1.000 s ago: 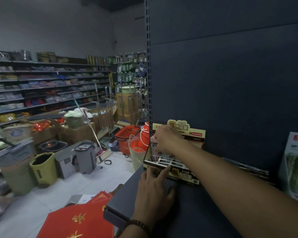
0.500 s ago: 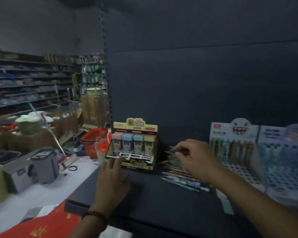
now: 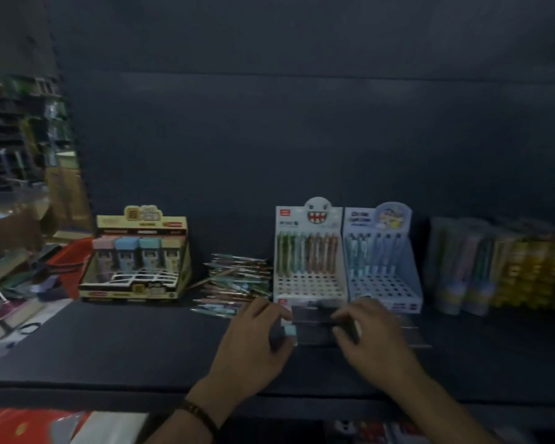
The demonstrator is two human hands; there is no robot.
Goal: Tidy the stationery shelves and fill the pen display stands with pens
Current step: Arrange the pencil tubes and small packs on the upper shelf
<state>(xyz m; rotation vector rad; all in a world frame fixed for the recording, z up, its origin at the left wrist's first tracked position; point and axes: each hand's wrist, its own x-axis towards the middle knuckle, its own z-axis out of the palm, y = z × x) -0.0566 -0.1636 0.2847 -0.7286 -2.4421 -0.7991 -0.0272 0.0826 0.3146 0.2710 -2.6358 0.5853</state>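
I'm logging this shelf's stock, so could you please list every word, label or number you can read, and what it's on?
Nothing reads with certainty.
Yellow display box: header and front print, blurred.
White pen stand: red logo tag, blurred.
Blue pen stand: header lettering, blurred.
Dark flat pack between left hand and right hand: no print visible.

The flat dark object (image 3: 314,318) gripped between the left hand (image 3: 253,338) and the right hand (image 3: 375,338) is smeared by motion, so its kind cannot be told, and the fingertips on it are blurred. The lower front of the white pen display stand (image 3: 310,285) is hidden behind it, and the print on its header cannot be read. The packs (image 3: 507,267) at the right are blurred and cut off by the edge. Both forearms are cut off by the lower edge.
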